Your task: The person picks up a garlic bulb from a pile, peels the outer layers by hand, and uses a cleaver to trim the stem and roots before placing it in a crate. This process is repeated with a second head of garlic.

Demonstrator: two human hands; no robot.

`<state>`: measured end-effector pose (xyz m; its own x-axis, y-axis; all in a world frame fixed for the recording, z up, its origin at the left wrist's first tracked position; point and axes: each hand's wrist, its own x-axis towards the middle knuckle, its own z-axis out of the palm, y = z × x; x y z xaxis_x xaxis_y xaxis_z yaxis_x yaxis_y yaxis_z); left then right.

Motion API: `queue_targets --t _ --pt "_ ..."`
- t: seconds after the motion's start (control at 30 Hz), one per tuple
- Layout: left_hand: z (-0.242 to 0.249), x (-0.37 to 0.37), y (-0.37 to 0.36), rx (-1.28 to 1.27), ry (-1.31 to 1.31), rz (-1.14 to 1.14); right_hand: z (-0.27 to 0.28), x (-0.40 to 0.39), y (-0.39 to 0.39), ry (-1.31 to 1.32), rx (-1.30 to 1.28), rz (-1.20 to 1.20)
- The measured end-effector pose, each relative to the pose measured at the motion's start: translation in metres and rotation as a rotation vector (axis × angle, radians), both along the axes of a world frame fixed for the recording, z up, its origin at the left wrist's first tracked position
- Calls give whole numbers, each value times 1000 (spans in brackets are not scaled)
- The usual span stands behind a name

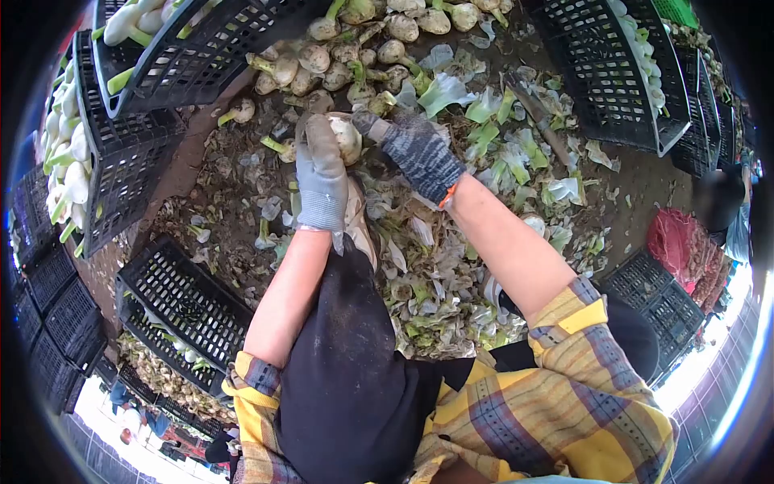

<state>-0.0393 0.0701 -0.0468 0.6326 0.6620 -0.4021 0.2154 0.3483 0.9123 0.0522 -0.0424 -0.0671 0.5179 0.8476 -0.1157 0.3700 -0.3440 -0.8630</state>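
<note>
My left hand (321, 165), in a pale grey glove, is wrapped round a whitish garlic bulb (347, 139) with brown soil marks. Right beside that bulb is my right hand (415, 153), in a dark mottled knit glove. Its thumb points left toward the bulb and its fingers curl in; whatever they grip is hidden. Beyond both hands lies a heap of unpeeled garlic bulbs (314, 60), soil-stained, some with green stem stubs. A loose bulb with a short stem (284, 148) rests just left of my left hand.
Peeled skins and leaves (435, 266) cover the ground around my legs. Black plastic crates stand at the upper left (193, 56), lower left (189, 298) and upper right (605, 73), some holding white bulbs. A red mesh sack (681, 246) lies to the right.
</note>
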Motion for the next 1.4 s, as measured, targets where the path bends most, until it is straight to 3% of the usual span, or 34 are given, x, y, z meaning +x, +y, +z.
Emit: queue_targets --t 0.07,0.17,0.2,0.3,0.4,0.5,0.57,0.6,0.87,0.97,1.0,1.07,1.2,1.3,1.4 --pt "5 1 -3 8 -2 13 15 1 0 -331 -176 96" --pt "2 -2 -4 3 19 20 -2 -1 -6 -278 -148 107" --pt "0 -3 -4 -3 34 22 2 -2 -6 -274 27 40" --pt "-10 -3 1 -192 12 51 10 -4 2 359 -124 -201" --pt "-8 0 -3 -70 1 70 14 -9 3 275 -36 -288" --pt "1 1 -4 -132 12 54 31 1 -4 856 -11 -295" --pt "-7 -2 -4 -76 24 44 16 -7 -5 380 192 -203" --pt "-8 -2 -5 -47 30 38 14 -5 -1 229 128 -197" --pt "-5 -4 -6 -145 22 74 12 -3 -2 -103 -23 -70" --pt "-13 -4 -4 -196 22 115 19 -4 2 50 -90 -128" --pt "-10 -1 -4 -213 23 132 18 -4 2 -12 -108 -101" --pt "-2 2 -5 -384 14 168 13 -5 2 -137 -144 -45" --pt "3 3 -1 -649 107 176 6 -10 0 27 -155 -198" --pt "0 3 0 -461 135 96 2 -9 1 73 -118 -265" --pt "-8 -1 -10 -73 -6 -1 9 -4 1 250 -20 -358"
